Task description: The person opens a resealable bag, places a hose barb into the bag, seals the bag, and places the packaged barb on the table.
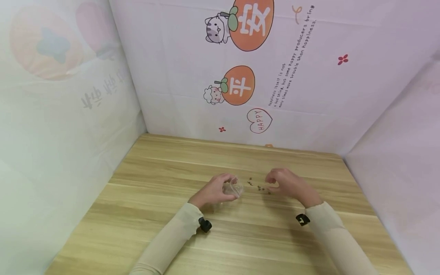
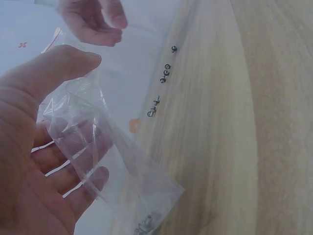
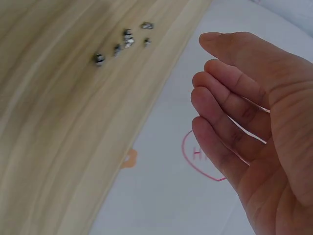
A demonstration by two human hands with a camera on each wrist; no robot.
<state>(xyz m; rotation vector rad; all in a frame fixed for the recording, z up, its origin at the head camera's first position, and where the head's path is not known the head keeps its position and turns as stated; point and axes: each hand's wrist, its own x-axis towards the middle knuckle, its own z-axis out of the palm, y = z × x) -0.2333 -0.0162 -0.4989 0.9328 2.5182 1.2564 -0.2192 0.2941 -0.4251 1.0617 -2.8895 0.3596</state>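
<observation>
My left hand (image 1: 214,190) holds a clear plastic bag (image 2: 128,155) between thumb and fingers, with the bag's mouth spread around them. A small metal part (image 2: 146,223) shows at the bottom corner of the bag in the left wrist view. Several small metal pieces, like screws with nuts or washers (image 1: 259,188), lie scattered on the tabletop between the two hands. Just right of them in the head view is my right hand (image 1: 288,184). Its fingers are loosely bent with the thumb apart, and nothing shows between them in the right wrist view (image 3: 254,122).
The wood-grain table (image 1: 220,236) runs back to a printed white cloth wall (image 1: 185,88). White cloth also hangs along the left side (image 1: 68,152) and the right side (image 1: 405,160). A dark band sits at each sleeve cuff.
</observation>
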